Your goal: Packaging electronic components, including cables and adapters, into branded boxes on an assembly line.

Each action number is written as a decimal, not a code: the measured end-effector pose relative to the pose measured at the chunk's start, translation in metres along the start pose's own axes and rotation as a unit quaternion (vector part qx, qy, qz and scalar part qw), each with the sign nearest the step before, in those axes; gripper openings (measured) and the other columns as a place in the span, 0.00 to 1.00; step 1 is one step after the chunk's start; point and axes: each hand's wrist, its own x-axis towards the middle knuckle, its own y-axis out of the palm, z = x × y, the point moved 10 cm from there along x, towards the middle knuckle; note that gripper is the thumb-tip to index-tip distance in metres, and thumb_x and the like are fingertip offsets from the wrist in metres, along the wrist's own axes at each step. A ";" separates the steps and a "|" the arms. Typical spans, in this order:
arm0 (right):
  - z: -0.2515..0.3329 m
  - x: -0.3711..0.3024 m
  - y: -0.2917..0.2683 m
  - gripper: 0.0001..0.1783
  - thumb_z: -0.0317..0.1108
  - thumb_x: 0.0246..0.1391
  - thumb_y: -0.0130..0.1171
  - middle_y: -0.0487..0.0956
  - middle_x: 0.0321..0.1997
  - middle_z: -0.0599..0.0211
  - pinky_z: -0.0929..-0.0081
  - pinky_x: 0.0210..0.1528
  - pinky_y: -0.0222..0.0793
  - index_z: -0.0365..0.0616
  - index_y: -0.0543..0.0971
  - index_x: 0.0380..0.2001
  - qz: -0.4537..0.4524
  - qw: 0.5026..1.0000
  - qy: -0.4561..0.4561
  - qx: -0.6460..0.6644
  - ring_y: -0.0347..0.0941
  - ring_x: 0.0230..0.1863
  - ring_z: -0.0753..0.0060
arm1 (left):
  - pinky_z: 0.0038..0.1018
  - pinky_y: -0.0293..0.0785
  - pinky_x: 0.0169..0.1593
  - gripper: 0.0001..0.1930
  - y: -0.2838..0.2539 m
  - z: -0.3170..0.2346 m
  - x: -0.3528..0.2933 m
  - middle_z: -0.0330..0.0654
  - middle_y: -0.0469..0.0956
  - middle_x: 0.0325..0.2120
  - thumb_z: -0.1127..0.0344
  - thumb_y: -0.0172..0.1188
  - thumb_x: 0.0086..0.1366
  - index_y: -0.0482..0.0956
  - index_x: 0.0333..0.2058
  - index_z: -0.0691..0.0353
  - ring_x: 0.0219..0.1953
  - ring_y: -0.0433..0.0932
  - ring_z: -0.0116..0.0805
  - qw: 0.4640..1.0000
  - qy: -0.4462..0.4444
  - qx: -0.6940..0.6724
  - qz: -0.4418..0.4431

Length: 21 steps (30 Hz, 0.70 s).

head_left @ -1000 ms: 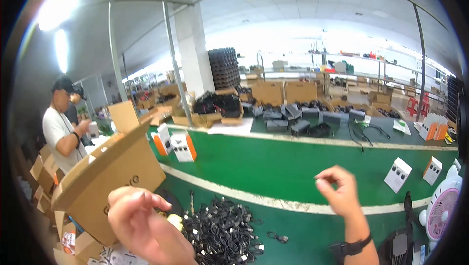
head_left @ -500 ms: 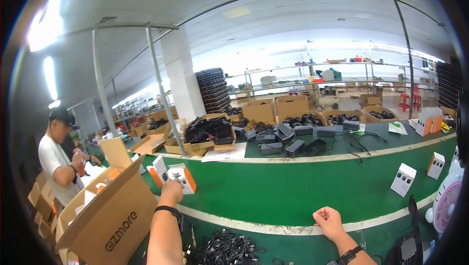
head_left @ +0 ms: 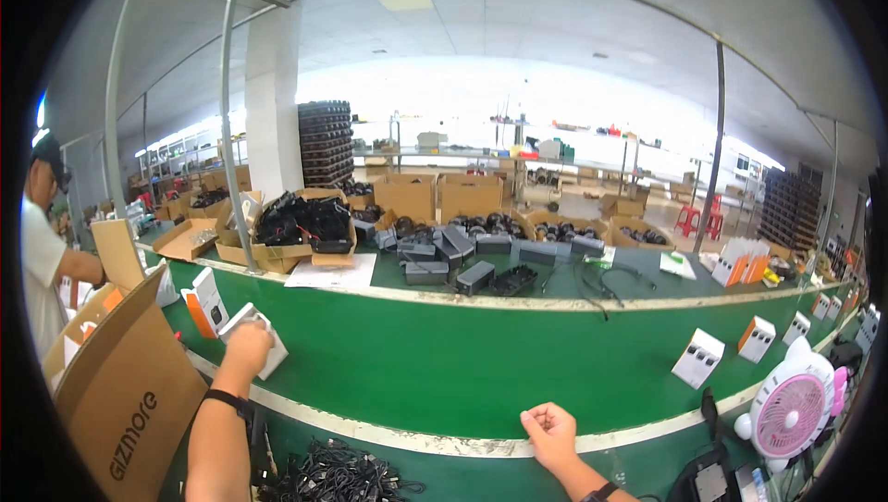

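Observation:
My left hand [head_left: 249, 347] reaches over the green conveyor belt to a small white box [head_left: 274, 358] and is closed on it; the fingertips are partly hidden by the hand itself. Just beyond stands a white and orange box [head_left: 205, 303] with a dark picture on its front. My right hand [head_left: 552, 432] hovers by the belt's near edge, its fingers curled in and the thumb against them, with nothing visible in the grasp. Below, between my arms, lies a heap of black cables [head_left: 338, 472].
A large open carton [head_left: 139, 391] stands at left, beside a person in a white shirt [head_left: 44, 261]. Several small white boxes [head_left: 698, 359] stand on the belt [head_left: 416, 354] at right, near a pink and white fan [head_left: 791, 407]. Grey cases [head_left: 453, 245] lie on the far bench.
The view has swung right, so the scene sits further left and more boxes show at right. Under my left hand, the white box has turned and its orange side no longer shows.

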 end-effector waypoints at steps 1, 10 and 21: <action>-0.006 0.002 0.000 0.07 0.29 0.63 0.68 0.79 0.25 0.76 0.86 0.24 0.64 0.39 0.80 0.33 0.015 1.000 -0.021 -0.011 0.68 0.21 0.90 | 0.41 0.80 0.50 0.08 -0.017 -0.025 -0.001 0.45 0.81 0.36 0.69 0.65 0.56 0.90 0.33 0.49 0.45 0.82 0.48 0.998 0.058 -0.024 0.000; 0.086 -0.073 0.078 0.45 0.33 0.63 0.66 0.60 0.78 0.50 0.58 0.78 0.53 0.42 0.53 0.75 0.284 0.949 -0.109 0.077 0.56 0.79 0.55 | 0.38 0.82 0.41 0.04 -0.293 -0.321 -0.164 0.41 0.80 0.30 0.69 0.62 0.58 0.82 0.32 0.57 0.36 0.84 0.43 0.891 0.413 -0.163 -0.094; 0.081 -0.137 0.018 0.30 0.40 0.65 0.60 0.75 0.55 0.62 0.73 0.61 0.67 0.37 0.68 0.64 0.245 0.957 -0.045 0.151 0.72 0.55 0.75 | 0.40 0.82 0.35 0.03 -0.336 -0.397 -0.217 0.41 0.81 0.30 0.68 0.64 0.62 0.80 0.33 0.57 0.33 0.84 0.44 0.840 0.315 -0.434 -0.083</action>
